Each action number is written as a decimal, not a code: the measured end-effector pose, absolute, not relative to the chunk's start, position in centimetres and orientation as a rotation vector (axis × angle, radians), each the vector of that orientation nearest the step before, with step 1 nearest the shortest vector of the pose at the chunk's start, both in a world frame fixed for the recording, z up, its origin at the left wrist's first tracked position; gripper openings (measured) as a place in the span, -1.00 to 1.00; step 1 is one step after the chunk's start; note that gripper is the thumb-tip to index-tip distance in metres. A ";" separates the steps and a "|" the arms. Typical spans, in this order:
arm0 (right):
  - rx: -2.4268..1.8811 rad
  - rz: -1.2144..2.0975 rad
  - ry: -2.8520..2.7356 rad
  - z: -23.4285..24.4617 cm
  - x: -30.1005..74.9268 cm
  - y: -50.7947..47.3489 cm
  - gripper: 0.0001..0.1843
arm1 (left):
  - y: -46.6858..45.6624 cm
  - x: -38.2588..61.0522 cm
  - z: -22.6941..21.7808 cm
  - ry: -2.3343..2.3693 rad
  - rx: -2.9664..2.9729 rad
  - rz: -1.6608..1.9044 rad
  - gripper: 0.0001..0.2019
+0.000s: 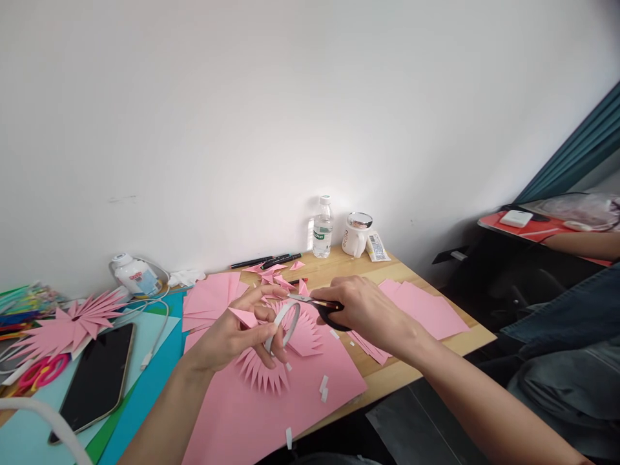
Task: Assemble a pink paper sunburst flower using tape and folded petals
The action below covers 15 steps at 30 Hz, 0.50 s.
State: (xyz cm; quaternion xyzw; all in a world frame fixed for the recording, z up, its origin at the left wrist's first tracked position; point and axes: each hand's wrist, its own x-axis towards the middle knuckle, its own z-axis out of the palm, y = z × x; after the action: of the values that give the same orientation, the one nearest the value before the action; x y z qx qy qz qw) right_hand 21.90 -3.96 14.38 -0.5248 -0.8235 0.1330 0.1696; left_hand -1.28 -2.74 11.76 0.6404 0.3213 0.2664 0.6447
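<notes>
My left hand (245,332) is closed on a roll of white tape (282,326) and also holds a small pink paper triangle (243,316) between its fingers. My right hand (365,310) grips black-handled scissors (314,303), whose blades point left at the strip coming off the tape roll. Both hands hover over a large pink paper sheet (271,413) bearing a spiky pink paper flower (271,374). Small white tape bits (323,384) lie on the sheet.
A finished pink paper flower (72,326), a black phone (97,378), pink scissors (41,371) and a charger cable lie at the left. Pink sheets (421,307), markers (276,260), a water bottle (322,227) and a white mug (356,236) sit farther back. Another person's arm (581,244) shows at the right.
</notes>
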 end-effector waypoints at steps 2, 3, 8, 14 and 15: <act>-1.573 0.280 -2.366 14.3 22.0 -3.7 -0.88 | -2.8 -1.3 11.6 0.729 1.468 0.579 -0.40; -1.613 0.239 -2.377 14.2 22.1 -3.6 -0.88 | -2.9 -1.2 11.6 0.730 1.473 0.570 -0.37; -1.746 0.112 -2.389 13.1 23.5 -3.2 -0.49 | -3.1 -1.2 12.7 0.798 1.530 0.573 -0.37; -2.049 0.251 -2.297 7.7 28.3 -1.0 -0.54 | -1.4 -4.2 13.0 1.555 1.824 0.890 -0.63; -2.093 0.342 -2.304 6.6 29.0 -0.5 -0.53 | -0.9 -4.7 12.3 1.702 1.889 0.844 -0.67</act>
State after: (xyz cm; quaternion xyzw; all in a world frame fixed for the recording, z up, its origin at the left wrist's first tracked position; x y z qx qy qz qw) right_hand 28.97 -0.50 6.60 -0.6684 -0.7357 0.1093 0.0051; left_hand -4.73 -0.95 12.27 0.6863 0.6184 0.3068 0.2289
